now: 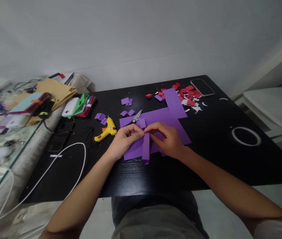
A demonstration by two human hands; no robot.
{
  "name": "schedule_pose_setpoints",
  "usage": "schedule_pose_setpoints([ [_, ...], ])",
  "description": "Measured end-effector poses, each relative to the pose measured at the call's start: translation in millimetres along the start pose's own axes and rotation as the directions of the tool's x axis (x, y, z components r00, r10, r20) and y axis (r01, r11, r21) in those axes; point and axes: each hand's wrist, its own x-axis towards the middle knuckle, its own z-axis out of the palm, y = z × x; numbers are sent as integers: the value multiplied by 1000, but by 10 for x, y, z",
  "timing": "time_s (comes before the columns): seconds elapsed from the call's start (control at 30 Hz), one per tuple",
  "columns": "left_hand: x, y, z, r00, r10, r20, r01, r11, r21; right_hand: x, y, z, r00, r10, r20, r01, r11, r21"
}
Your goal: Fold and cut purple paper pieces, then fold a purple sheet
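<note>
Between my two hands is a folded purple paper strip [146, 149], its lower end hanging toward me over the table. My left hand [126, 137] pinches its top end from the left. From the right, my right hand [167, 137] closes thumb and fingers on the same end. Purple paper sheets [155, 117] lie flat beneath both hands. Scissors [137, 116] rest on them with the blades pointing away, their handles partly hidden. To the left of my left hand lies a yellow glue gun [106, 130].
Small purple pieces [125, 101] lie behind the glue gun. Red and white scraps [189, 96] and a phone [202, 87] are at the back right. A white ring [245, 136] lies at right. A white cable [84, 152] loops across the left side, near a dark phone [60, 136].
</note>
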Motion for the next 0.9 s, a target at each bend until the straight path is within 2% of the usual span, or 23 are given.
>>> schedule_pose_setpoints([
  [0.13, -12, -1, 10, 999, -1, 42, 2, 1000, -25, -19, -4, 27, 999, 30, -39, -29, 999, 24],
  [0.33, -19, 11, 16, 999, 16, 42, -15, 1000, -11, -13, 35, 67, 966, 240, -91, -214, 949, 234],
  [0.5, 0, -3, -19, 997, 71, -15, -70, 994, 87, 43, 86, 50, 917, 397, -22, -362, 857, 367],
  [0.63, 8, -23, -53, 985, 171, 13, -169, 957, 236, 76, 96, 17, 890, 455, 36, -425, 795, 433],
  [0.73, -14, -7, -80, 932, 347, 110, -361, 850, 384, 87, 87, -9, 878, 473, 72, -449, 762, 466],
  [0.8, -34, 23, -98, 863, 434, 258, -503, 696, 512, 93, 78, -22, 874, 473, 111, -466, 749, 471],
  [0.87, -47, 55, -114, 801, 453, 391, -596, 535, 599, 99, 68, -30, 870, 466, 158, -482, 744, 462],
  [0.9, -49, 66, -122, 783, 452, 428, -618, 484, 620, 102, 64, -32, 870, 459, 177, -486, 746, 454],
])
